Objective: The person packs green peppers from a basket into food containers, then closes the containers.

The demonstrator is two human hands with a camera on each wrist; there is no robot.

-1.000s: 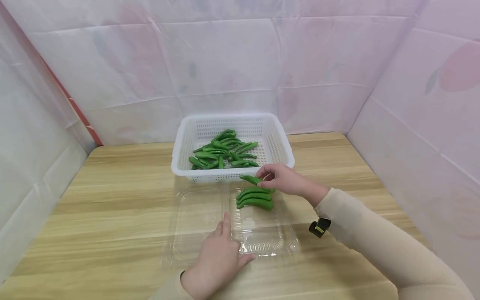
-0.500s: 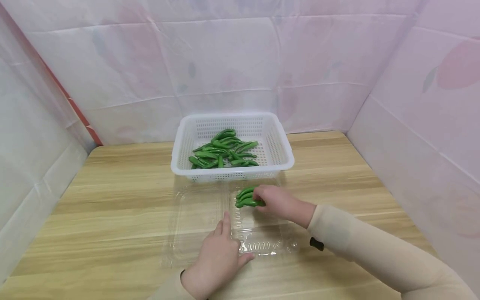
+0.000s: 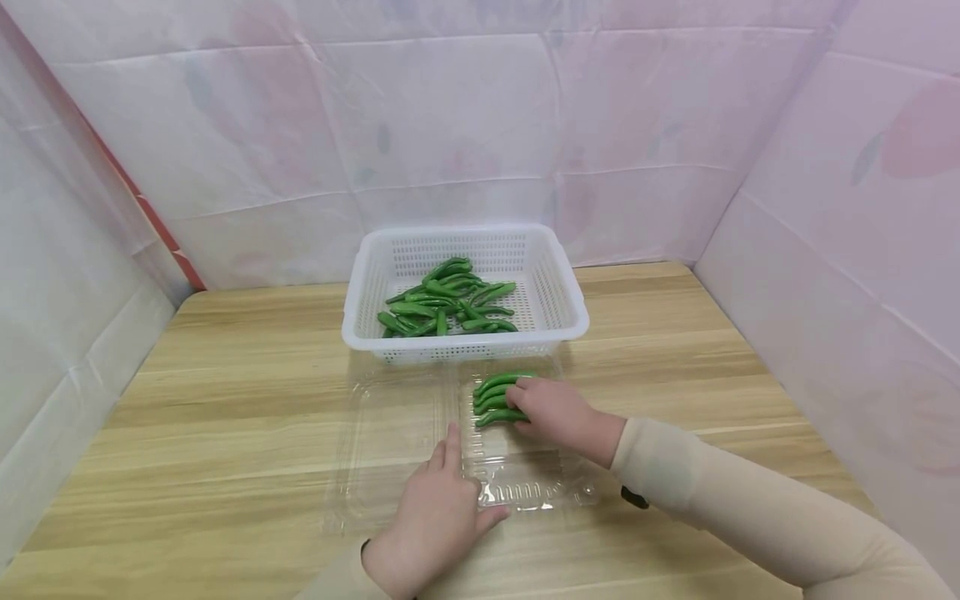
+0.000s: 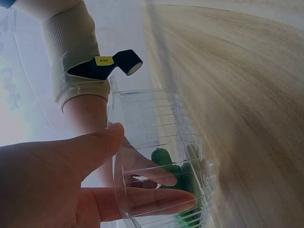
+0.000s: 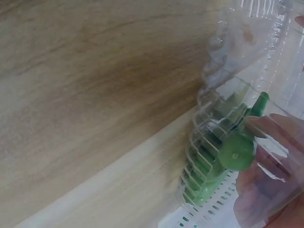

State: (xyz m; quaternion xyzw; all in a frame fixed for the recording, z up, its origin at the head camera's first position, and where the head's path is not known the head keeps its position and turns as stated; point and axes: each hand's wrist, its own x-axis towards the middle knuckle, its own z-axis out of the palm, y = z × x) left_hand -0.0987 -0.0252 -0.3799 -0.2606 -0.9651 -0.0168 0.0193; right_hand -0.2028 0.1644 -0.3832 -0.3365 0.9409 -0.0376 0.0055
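Observation:
A clear plastic clamshell box (image 3: 517, 475) lies unfolded on the table, its left half (image 3: 393, 450) flat beside the right one. Long green peppers (image 3: 491, 382) lie side by side, crosswise, at the far end of the right half. My right hand (image 3: 558, 412) reaches into that half and pinches the nearest green pepper (image 3: 491, 419); its blunt end shows by the fingertips (image 5: 254, 124) in the right wrist view. My left hand (image 3: 435, 512) rests on the box near its fold, index finger extended and thumb spread at the near edge. Fingers hide the peppers' right ends.
Behind the box stands a white perforated plastic basket (image 3: 564, 312) with a heap of green peppers (image 3: 442, 300). The wooden table (image 3: 225, 417) is enclosed by patterned sheeting (image 3: 465, 125) at the back and sides. A dark wrist device (image 4: 107, 64) sits on the right sleeve.
My right hand has brought a green pepper from beside the basket down into the box, then toward the near side of the row. The left hand stays in place.

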